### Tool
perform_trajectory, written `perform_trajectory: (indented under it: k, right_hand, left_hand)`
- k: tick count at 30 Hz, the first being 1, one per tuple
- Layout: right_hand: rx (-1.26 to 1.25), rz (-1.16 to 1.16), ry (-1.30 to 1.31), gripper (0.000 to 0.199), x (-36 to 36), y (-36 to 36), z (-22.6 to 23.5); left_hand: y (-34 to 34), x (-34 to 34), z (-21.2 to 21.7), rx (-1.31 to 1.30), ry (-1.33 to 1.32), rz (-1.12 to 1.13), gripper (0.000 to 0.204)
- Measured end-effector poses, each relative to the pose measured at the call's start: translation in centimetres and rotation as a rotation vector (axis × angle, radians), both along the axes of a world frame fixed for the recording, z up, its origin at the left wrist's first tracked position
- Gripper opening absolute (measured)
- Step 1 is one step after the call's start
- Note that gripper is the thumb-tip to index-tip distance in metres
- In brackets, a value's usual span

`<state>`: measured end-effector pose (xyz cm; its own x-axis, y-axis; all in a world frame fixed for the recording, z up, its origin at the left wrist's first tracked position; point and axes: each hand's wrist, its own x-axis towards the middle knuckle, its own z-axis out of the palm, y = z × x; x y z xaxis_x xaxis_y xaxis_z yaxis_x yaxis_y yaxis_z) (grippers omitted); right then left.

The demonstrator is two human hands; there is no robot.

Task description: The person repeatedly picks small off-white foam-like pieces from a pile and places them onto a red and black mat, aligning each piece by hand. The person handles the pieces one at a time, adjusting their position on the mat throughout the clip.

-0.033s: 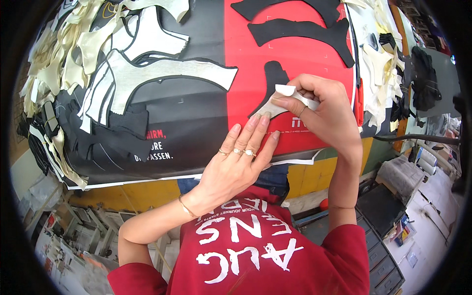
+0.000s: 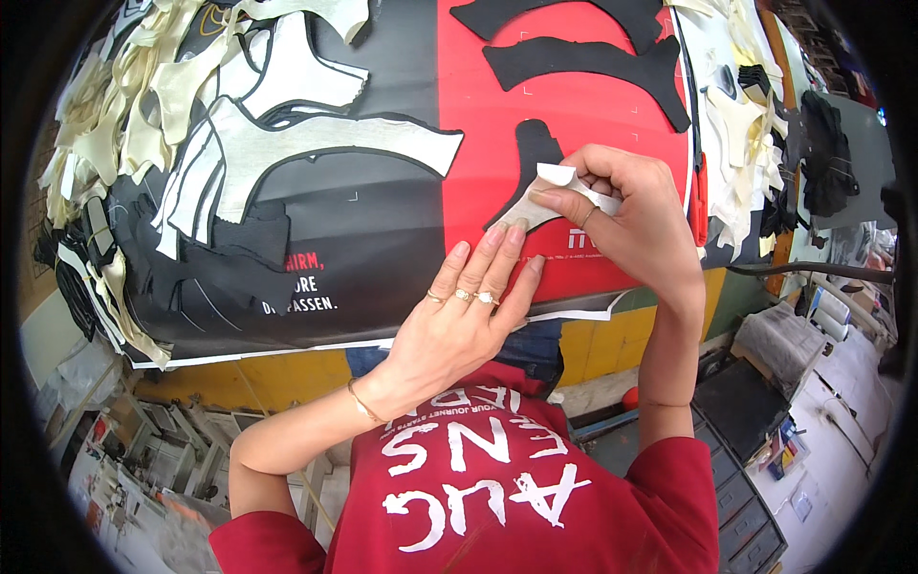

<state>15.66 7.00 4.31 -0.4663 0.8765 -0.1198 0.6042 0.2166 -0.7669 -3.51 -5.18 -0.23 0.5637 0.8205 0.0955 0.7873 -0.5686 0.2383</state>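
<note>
My left hand [image 2: 457,316] lies flat with its fingers stretched out, its fingertips pressing the near end of a curved black fabric piece [image 2: 537,145] and a cream-white piece [image 2: 526,210] lying over it. Pinched between thumb and fingers of my right hand [image 2: 639,218] is the other part of that cream-white piece, lifted and curled up. Some of the black piece beneath is hidden by my hands. Rings and a bracelet are on the left hand and wrist.
White, black-edged cut pieces [image 2: 335,140] lie to the left over dark pieces [image 2: 229,253]. Cream scraps [image 2: 100,143] are heaped at the far left. Two more curved black pieces [image 2: 588,67] lie on the red half of the mat [image 2: 478,96]. More scraps [image 2: 736,124] hang at the right edge.
</note>
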Motion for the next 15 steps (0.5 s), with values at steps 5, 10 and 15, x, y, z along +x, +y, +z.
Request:
perform_trajectory:
  k: [5, 10, 15]
  right_hand:
    - [-0.035, -0.115, -0.031, 0.021, -0.13, -0.15, -0.24]
    - [-0.072, -0.126, -0.03, 0.021, 0.1, -0.25, -0.32]
    - [-0.036, -0.15, -0.022, 0.03, -0.04, -0.58, -0.17]
  left_hand:
    - [0.35, -0.41, 0.04, 0.003, -0.007, -0.031, 0.062]
    - [0.56, -0.64, 0.28, 0.009, 0.017, -0.053, 0.06]
    - [0.72, -0.69, 0.43, 0.005, 0.017, -0.058, 0.059]
